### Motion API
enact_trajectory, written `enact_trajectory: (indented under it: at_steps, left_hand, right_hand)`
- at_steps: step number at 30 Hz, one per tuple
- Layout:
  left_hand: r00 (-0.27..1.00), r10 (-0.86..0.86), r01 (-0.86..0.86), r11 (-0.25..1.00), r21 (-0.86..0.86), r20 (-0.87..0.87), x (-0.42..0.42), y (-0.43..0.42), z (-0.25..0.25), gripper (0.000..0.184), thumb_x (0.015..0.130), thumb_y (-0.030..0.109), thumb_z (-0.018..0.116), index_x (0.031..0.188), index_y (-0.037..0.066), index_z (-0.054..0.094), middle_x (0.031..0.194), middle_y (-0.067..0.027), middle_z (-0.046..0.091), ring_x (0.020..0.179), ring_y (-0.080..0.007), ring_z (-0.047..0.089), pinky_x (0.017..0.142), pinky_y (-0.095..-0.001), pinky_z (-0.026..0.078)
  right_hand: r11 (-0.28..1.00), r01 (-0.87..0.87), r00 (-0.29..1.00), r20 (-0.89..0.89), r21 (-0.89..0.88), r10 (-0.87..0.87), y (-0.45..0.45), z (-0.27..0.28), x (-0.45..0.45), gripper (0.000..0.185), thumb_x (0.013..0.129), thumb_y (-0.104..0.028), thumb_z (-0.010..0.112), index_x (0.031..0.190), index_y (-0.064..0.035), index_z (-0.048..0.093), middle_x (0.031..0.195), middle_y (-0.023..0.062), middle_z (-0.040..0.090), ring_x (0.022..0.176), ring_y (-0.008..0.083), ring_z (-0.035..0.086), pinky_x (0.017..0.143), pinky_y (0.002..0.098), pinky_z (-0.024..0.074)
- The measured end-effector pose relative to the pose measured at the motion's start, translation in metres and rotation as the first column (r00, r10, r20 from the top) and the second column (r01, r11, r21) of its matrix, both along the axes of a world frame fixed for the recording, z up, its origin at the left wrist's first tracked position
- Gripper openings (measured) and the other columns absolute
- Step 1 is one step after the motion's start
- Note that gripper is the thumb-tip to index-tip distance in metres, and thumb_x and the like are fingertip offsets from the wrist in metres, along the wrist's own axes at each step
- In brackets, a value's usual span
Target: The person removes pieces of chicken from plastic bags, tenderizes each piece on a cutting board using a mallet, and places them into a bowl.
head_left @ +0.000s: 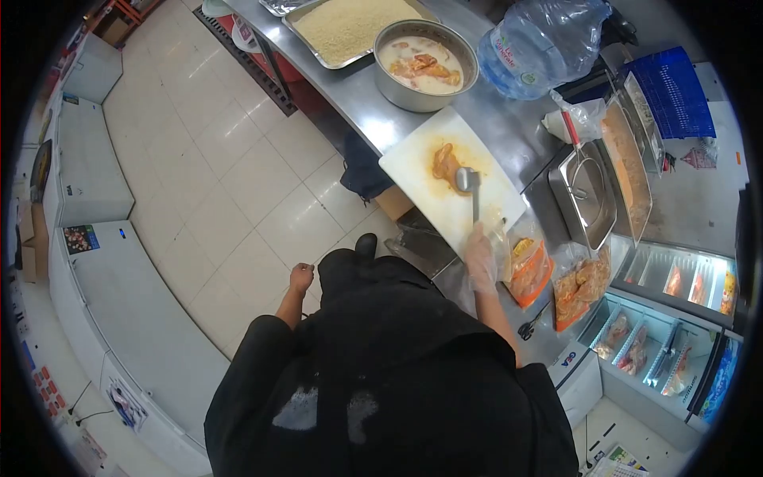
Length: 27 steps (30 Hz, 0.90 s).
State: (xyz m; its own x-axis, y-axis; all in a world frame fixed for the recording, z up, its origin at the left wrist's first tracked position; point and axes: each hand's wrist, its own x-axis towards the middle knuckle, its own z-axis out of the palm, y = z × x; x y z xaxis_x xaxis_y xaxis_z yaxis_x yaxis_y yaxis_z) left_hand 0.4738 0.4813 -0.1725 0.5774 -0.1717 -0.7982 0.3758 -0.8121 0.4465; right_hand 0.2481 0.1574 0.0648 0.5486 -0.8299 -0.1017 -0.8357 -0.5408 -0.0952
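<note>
My right hand (479, 258), in a clear plastic glove, is wrapped round the handle of a metal meat mallet (467, 180). The mallet's head is over a flattened piece of marinated raw chicken (447, 164), at its right edge; whether they touch I cannot tell. Under the chicken lies a white cutting board (413, 167) with orange marinade stains. My left hand (302, 277) hangs bare beside my body, closed in a loose fist with nothing visible in it, above the tiled floor and away from the steel table.
Behind the board stand a pot (425, 99) of chicken in pale liquid and a tray of breadcrumbs (342, 32). Bags of marinated chicken (531, 274), scissors (531, 324) and a steel pan (584, 195) are at right. A large water bottle (536, 48) lies at the back.
</note>
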Motion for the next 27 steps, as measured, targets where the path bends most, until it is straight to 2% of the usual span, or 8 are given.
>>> enact_trajectory:
  at_steps: [6, 8, 9, 12, 18, 19, 24, 27]
  left_hand:
    - [0.992, -0.075, 0.074, 0.997, 0.009, 0.097, -0.004, 0.014, -0.015, 0.029, 0.069, 0.025, 0.054, 0.081, -0.001, 0.056, 0.074, -0.0137, 0.059, 0.071, -0.0236, 0.057, 0.065, -0.0332, 0.043]
    - [0.997, -0.043, 0.044, 0.999, -0.009, 0.071, -0.005, 0.019, -0.033, 0.03, 0.068, 0.024, 0.053, 0.084, -0.002, 0.056, 0.073, -0.0139, 0.059, 0.07, -0.0233, 0.057, 0.065, -0.0328, 0.043]
    - [0.999, -0.021, 0.021, 1.0, -0.005, 0.046, -0.003, 0.011, -0.02, 0.03, 0.068, 0.024, 0.054, 0.084, -0.002, 0.056, 0.073, -0.0137, 0.059, 0.07, -0.0227, 0.056, 0.065, -0.0321, 0.043]
    - [0.999, -0.004, 0.004, 1.0, 0.002, 0.036, -0.001, 0.009, -0.007, 0.028, 0.069, 0.022, 0.054, 0.083, -0.002, 0.056, 0.071, -0.0129, 0.059, 0.067, -0.0214, 0.056, 0.064, -0.031, 0.043]
    - [0.998, -0.01, 0.009, 1.0, 0.009, 0.059, -0.004, 0.015, -0.013, 0.026, 0.07, 0.023, 0.055, 0.08, -0.001, 0.055, 0.066, -0.0107, 0.058, 0.062, -0.02, 0.056, 0.061, -0.0308, 0.043]
    - [0.997, -0.039, 0.04, 0.999, -0.011, 0.065, -0.006, 0.015, -0.009, 0.026, 0.07, 0.023, 0.055, 0.08, -0.001, 0.055, 0.068, -0.0112, 0.058, 0.063, -0.0202, 0.056, 0.062, -0.031, 0.043]
    - [0.994, -0.036, 0.039, 0.999, -0.029, 0.104, -0.006, 0.015, -0.016, 0.027, 0.069, 0.024, 0.055, 0.081, -0.001, 0.055, 0.069, -0.0118, 0.058, 0.065, -0.0198, 0.056, 0.061, -0.0305, 0.043]
    - [0.994, -0.082, 0.084, 0.996, -0.018, 0.07, -0.007, 0.015, -0.007, 0.028, 0.069, 0.024, 0.055, 0.081, -0.001, 0.055, 0.071, -0.0126, 0.058, 0.067, -0.021, 0.056, 0.062, -0.0306, 0.043]
  right_hand:
    - [0.946, 0.306, 0.842, 0.432, 0.107, -0.322, -0.01, 0.05, 0.031, 0.029, 0.083, -0.02, 0.033, 0.095, 0.0025, 0.046, 0.081, 0.0233, 0.051, 0.079, 0.0372, 0.048, 0.071, 0.0393, 0.0378]
    - [0.892, 0.124, 0.896, 0.434, -0.434, 0.087, -0.004, -0.028, 0.002, 0.028, 0.082, -0.022, 0.035, 0.088, 0.0005, 0.05, 0.08, 0.0233, 0.051, 0.076, 0.036, 0.049, 0.066, 0.0427, 0.036]
    - [0.947, 0.291, 0.951, 0.063, 0.136, -0.302, -0.004, -0.041, -0.003, 0.026, 0.081, -0.019, 0.037, 0.083, 0.001, 0.053, 0.075, 0.0215, 0.053, 0.074, 0.035, 0.05, 0.061, 0.0431, 0.0359]
    - [0.803, 0.376, 0.79, 0.293, 0.463, -0.539, -0.001, 0.091, 0.058, 0.034, 0.084, -0.025, 0.034, 0.079, 0.0024, 0.055, 0.074, 0.0223, 0.053, 0.076, 0.0361, 0.049, 0.065, 0.0431, 0.0364]
    - [0.994, -0.047, 0.93, 0.36, -0.096, 0.079, -0.007, 0.01, 0.04, 0.034, 0.085, -0.026, 0.033, 0.076, 0.0019, 0.051, 0.064, 0.0225, 0.049, 0.063, 0.0343, 0.048, 0.057, 0.0413, 0.0347]
    - [0.95, 0.19, 0.95, 0.197, 0.249, -0.242, -0.02, 0.028, 0.05, 0.026, 0.083, -0.019, 0.037, 0.077, 0.0019, 0.051, 0.061, 0.0225, 0.047, 0.059, 0.0326, 0.048, 0.054, 0.0412, 0.034]
    - [0.916, 0.258, 0.653, 0.643, 0.309, -0.401, -0.019, 0.021, 0.065, 0.06, 0.085, -0.042, 0.02, 0.072, 0.0054, 0.054, 0.072, 0.028, 0.052, 0.074, 0.0409, 0.05, 0.066, 0.0428, 0.0368]
    - [0.981, -0.015, 0.998, 0.067, 0.193, 0.002, -0.04, 0.005, 0.06, 0.028, 0.084, -0.02, 0.03, 0.089, 0.0011, 0.048, 0.072, 0.0234, 0.053, 0.067, 0.0336, 0.051, 0.057, 0.0429, 0.0371]
